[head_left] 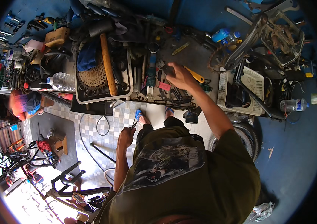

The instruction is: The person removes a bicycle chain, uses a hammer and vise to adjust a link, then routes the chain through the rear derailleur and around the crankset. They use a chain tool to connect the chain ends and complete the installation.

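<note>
Our left hand [125,138] pinches a slim dark tool [134,122] that juts forward past its fingers. Our right hand [182,77] is at a dark metal tool [165,67], whether gripping we cannot tell, over a cluttered grey tabletop [199,56]; checkered tiles [108,146] lie left of the left fingers.

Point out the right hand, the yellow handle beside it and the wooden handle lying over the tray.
Right hand [181,77], head view: on the middle of the hand.
Yellow handle [194,74], head view: midway along its yellow grip.
Wooden handle [108,66], head view: midway along its shaft.
</note>
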### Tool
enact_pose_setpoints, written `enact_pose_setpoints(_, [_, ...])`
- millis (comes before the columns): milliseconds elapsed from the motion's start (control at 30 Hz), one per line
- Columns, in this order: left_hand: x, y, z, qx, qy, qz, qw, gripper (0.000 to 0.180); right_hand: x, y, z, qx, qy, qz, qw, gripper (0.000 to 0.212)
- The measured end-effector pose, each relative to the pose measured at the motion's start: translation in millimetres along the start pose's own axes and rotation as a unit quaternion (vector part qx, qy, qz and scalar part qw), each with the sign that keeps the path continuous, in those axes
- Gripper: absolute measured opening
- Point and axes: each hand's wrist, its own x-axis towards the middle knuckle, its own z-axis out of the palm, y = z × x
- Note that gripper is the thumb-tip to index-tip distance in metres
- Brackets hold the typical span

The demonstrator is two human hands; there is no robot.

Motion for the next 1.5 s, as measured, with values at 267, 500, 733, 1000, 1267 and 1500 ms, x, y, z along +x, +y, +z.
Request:
enact_pose_setpoints(267, [9.3, -4.2, 0.1, -0.016, 0.031, 0.027, 0.999, 0.039, 29.0, 9.4, -33.0, 0.035, -0.044, -0.03, 0.998, 0.037])
enact_pose_setpoints(500, [-0.8, -15.1, 4.3, -0.007, 0.033, 0.018, 0.999, 0.038, 130.1, 38.4, -47.1, -0.161, 0.242, -0.009, 0.957, 0.048])
enact_pose_setpoints(733, [-7.6, -5.6, 3.8, -0.006, 0.001, -0.008, 1.0, 0.038, 149.1, 42.1, -50.5, -0.143, 0.174, -0.004, 0.974, 0.048])
enact_pose_setpoints(1000, [10.0, -3.0, -1.0, -0.004, -0.005, -0.013, 1.0, 0.039, 74.4, 21.1, -66.4, -0.17, 0.226, 0.02, 0.959, 0.027])
enact_pose_setpoints(1267, [33.5, -9.6, -14.8, 0.011, -0.008, 0.007, 1.0, 0.039, 5.8, 16.9, -23.2, -0.121, 0.193, -0.086, 0.97, 0.029])
enact_pose_setpoints(1500, [39.9, -7.6, -21.1, 0.023, -0.006, 0.003, 1.0, 0.042, 69.2, 24.8, -37.2, -0.003, 0.217, -0.03, 0.976, 0.028])
